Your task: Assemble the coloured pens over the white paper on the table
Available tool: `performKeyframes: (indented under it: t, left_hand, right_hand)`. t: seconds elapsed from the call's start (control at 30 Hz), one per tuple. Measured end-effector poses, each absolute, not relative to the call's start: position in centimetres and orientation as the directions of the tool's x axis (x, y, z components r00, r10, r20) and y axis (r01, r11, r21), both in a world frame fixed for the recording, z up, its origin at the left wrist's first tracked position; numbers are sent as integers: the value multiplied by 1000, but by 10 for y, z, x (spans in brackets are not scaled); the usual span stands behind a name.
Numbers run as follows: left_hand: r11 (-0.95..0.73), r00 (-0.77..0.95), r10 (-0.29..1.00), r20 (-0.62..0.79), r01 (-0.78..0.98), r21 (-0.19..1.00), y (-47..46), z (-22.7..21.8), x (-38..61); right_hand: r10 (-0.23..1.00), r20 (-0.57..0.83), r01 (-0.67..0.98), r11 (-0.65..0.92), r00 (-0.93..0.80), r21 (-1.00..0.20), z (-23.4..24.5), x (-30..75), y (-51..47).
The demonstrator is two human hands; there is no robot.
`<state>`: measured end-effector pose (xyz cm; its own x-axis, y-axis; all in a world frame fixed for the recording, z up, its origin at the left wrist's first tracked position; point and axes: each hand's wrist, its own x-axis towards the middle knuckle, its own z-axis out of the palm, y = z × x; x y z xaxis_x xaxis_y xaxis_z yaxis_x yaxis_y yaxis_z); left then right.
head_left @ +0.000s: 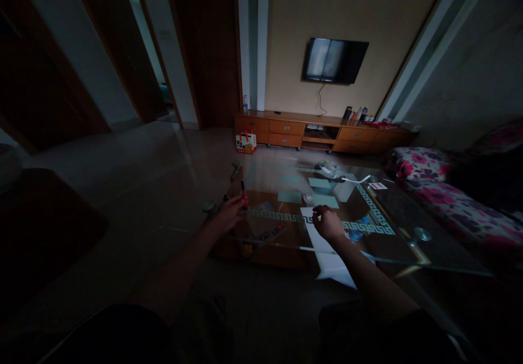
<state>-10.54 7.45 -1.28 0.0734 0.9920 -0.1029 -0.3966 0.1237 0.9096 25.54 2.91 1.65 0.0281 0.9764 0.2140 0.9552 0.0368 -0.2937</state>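
My left hand (232,214) is closed around a red marker (244,196) with a black upper end, held upright near the left edge of the glass coffee table (281,237). Farther right, my right hand (328,224) has its fingers curled together above the table. Whether anything small sits in those fingers is too dark to see. A long white sheet (326,258) lies below my right hand and stretches toward me; I cannot tell if it is on the glass or under it. Beyond the hand are pale rectangles (326,201) in the tabletop.
At the table's far side sits a crumpled clear plastic bag (329,169), near a white strip (357,179) and a red-and-white card (378,186). A flowered sofa (449,200) stands right. Behind are a wooden TV cabinet (286,128), a gift box (245,142) and a television (337,60).
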Motion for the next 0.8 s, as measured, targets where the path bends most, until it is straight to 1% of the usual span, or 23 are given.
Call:
performKeyframes:
  t: [0.1,0.2,0.37,0.57,0.7,0.8]
  left_hand:
    - [162,152,983,-107,-415,895,69,-10,-94]
    - [166,207,975,-87,-404,900,64,-9,-84]
    - [168,258,963,-75,-362,917,57,-11,-72]
    - [84,272,962,-14,-246,966,52,-17,-62]
    - [56,265,964,-19,-135,989,52,-19,-61]
    - [41,260,966,-12,-106,994,54,-19,-62]
  right_hand:
    - [975,223,957,74,-11,-279,17,245,26]
    - [972,229,954,123,-59,-274,18,236,24]
    - [976,186,949,165,-117,-268,23,225,19]
    - [973,184,943,188,-141,-274,24,219,16]
    - [978,152,946,183,-146,-267,23,217,15]
    - [978,135,949,186,-156,-252,21,217,15]
